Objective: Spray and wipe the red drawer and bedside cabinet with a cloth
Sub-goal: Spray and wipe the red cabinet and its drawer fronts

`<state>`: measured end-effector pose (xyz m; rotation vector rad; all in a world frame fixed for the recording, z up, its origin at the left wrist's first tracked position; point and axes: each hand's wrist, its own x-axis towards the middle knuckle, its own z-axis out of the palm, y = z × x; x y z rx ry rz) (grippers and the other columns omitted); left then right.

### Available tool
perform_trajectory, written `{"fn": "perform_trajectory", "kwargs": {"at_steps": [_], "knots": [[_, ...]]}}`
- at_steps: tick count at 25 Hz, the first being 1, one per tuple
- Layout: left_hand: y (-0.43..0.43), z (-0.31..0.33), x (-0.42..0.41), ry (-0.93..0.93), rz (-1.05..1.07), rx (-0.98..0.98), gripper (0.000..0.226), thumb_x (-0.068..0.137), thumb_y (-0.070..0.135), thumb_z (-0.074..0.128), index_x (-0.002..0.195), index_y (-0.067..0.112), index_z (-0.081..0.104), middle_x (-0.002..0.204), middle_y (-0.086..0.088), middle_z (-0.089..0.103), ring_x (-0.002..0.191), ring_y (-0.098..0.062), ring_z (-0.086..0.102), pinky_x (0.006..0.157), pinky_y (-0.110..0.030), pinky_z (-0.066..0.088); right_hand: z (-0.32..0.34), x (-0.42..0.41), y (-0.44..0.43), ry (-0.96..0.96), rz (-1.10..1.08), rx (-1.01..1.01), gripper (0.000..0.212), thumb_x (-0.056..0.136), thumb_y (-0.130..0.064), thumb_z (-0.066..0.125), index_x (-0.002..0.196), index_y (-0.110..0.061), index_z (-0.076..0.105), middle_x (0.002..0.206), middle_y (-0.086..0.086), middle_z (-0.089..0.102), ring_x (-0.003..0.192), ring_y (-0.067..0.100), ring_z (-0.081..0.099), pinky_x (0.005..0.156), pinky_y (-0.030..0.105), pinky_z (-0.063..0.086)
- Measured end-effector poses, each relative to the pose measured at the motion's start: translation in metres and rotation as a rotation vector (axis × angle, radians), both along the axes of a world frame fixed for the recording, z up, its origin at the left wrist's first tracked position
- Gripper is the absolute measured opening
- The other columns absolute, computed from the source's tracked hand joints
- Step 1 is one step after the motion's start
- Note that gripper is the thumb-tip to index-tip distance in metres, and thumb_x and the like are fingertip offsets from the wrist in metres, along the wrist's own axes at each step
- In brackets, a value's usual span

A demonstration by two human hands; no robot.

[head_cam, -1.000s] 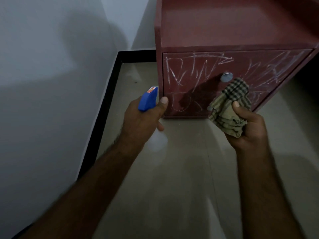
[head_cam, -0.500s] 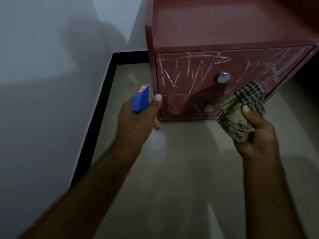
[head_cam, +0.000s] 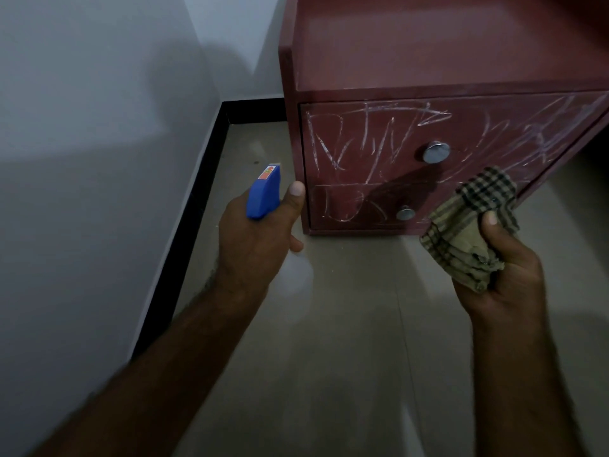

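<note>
- Right now I see the left hand (head_cam: 253, 239) curled round a spray bottle (head_cam: 263, 196). The thumb lies up along the right side of its blue head.
- The nozzle end points away from me, just left of the cabinet's near left corner. I cannot tell whether a finger sits on the trigger.
- The right hand (head_cam: 504, 278) grips a bunched cloth (head_cam: 468, 222), beige with dark checks. The thumb presses on top of the wad and the fingers close under it.
- The cloth is held in front of the right part of the drawer fronts. From this angle I cannot tell whether it touches them.
- The red bedside cabinet (head_cam: 428, 44) stands on the floor just beyond both hands, with its open top shelf at the far side of my view.
- The upper drawer (head_cam: 379, 127) is closed and covered in white scribbles (head_cam: 333, 150), with a round metal knob (head_cam: 436, 152) near its middle.
- The lower drawer (head_cam: 356, 206) is closed too. It carries fewer scribbles and a smaller knob (head_cam: 405, 213), just left of the cloth.
- A dark shadow falls across the drawer fronts between the two knobs.
- The pale tiled floor (head_cam: 346, 341) runs under both forearms.
- On the left, a black skirting (head_cam: 188, 232) edges a grey-white wall (head_cam: 82, 127), which turns a corner behind the cabinet.
</note>
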<state>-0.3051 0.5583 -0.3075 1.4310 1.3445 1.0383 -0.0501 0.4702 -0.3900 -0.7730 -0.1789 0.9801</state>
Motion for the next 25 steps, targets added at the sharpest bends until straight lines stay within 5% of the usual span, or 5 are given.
{"fn": "perform_trajectory", "kwargs": {"at_steps": [9, 13, 17, 21, 25], "knots": [[-0.01, -0.003, 0.001, 0.069, -0.071, -0.066, 0.019, 0.094, 0.051, 0.063, 0.086, 0.04, 0.049, 0.081, 0.002, 0.068, 0.064, -0.011, 0.072, 0.048, -0.007, 0.046, 0.003, -0.01, 0.005, -0.04, 0.035, 0.044, 0.035, 0.111, -0.029, 0.044, 0.121, -0.022, 0.077, 0.13, 0.005, 0.073, 0.121, 0.027, 0.069, 0.092, 0.045, 0.06], [-0.013, -0.002, 0.001, 0.077, -0.085, -0.091, 0.017, 0.093, 0.052, 0.061, 0.088, 0.042, 0.048, 0.088, 0.003, 0.068, 0.062, -0.005, 0.071, 0.047, -0.004, 0.044, 0.005, -0.012, 0.011, -0.017, 0.078, 0.014, 0.043, 0.106, -0.027, 0.049, 0.146, -0.015, 0.058, 0.135, 0.009, 0.07, 0.122, 0.029, 0.068, 0.09, 0.047, 0.061], [-0.013, -0.001, -0.004, 0.07, -0.084, -0.056, 0.015, 0.093, 0.053, 0.059, 0.089, 0.041, 0.051, 0.087, 0.003, 0.07, 0.066, -0.013, 0.073, 0.061, -0.015, 0.046, 0.011, -0.021, 0.03, -0.079, 0.1, -0.011, 0.06, 0.096, -0.016, 0.056, 0.155, -0.006, 0.045, 0.152, 0.019, 0.054, 0.139, 0.038, 0.054, 0.115, 0.057, 0.044], [-0.012, -0.003, -0.016, 0.077, -0.07, -0.052, 0.014, 0.095, 0.049, 0.06, 0.088, 0.041, 0.05, 0.083, 0.001, 0.07, 0.066, -0.017, 0.073, 0.066, -0.023, 0.047, 0.036, -0.047, 0.066, -0.314, -0.051, -0.031, 0.057, 0.079, 0.002, 0.077, 0.134, 0.002, 0.063, 0.124, 0.02, 0.072, 0.11, 0.035, 0.072, 0.094, 0.046, 0.058], [-0.013, -0.002, -0.028, 0.063, -0.061, -0.072, 0.015, 0.093, 0.049, 0.06, 0.089, 0.039, 0.05, 0.083, -0.006, 0.07, 0.069, -0.019, 0.073, 0.068, -0.026, 0.046, 0.061, -0.068, 0.104, -0.782, -0.193, -0.113, 0.047, 0.075, -0.004, 0.086, 0.119, -0.007, 0.072, 0.106, 0.006, 0.079, 0.097, 0.021, 0.077, 0.082, 0.038, 0.064]]}}
